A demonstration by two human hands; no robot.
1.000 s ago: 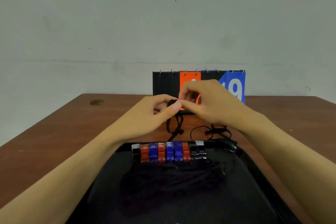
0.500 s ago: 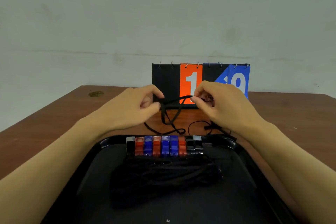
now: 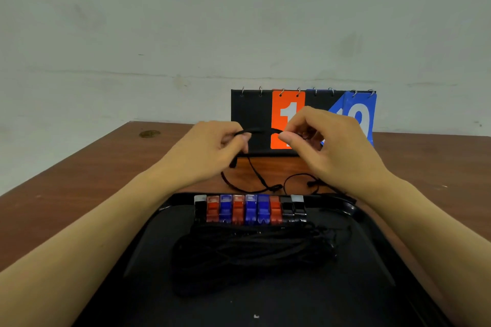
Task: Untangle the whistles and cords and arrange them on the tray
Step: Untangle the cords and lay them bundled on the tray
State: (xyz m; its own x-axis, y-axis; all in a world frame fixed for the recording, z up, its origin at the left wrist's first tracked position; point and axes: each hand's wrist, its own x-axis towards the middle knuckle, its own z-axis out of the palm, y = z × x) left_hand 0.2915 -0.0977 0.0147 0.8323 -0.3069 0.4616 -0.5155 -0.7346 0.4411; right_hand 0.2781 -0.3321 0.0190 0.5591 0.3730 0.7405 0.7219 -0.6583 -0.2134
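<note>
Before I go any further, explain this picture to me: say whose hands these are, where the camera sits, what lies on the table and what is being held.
There is no machine here. A person works with two bare hands, and one wide-angle camera worn on the head looks forward and down at them.

The left hand and the right hand are raised above a brown table. Each pinches one black cord, which spans between them; more of it hangs down and trails onto the table.

Nearer the person lies a black tray. Along its far edge stands a row of whistles, red, blue and black, side by side. Just in front of them a pile of black cords lies on the tray.

Behind the hands stands a flip scoreboard with an orange and a blue card.
</note>
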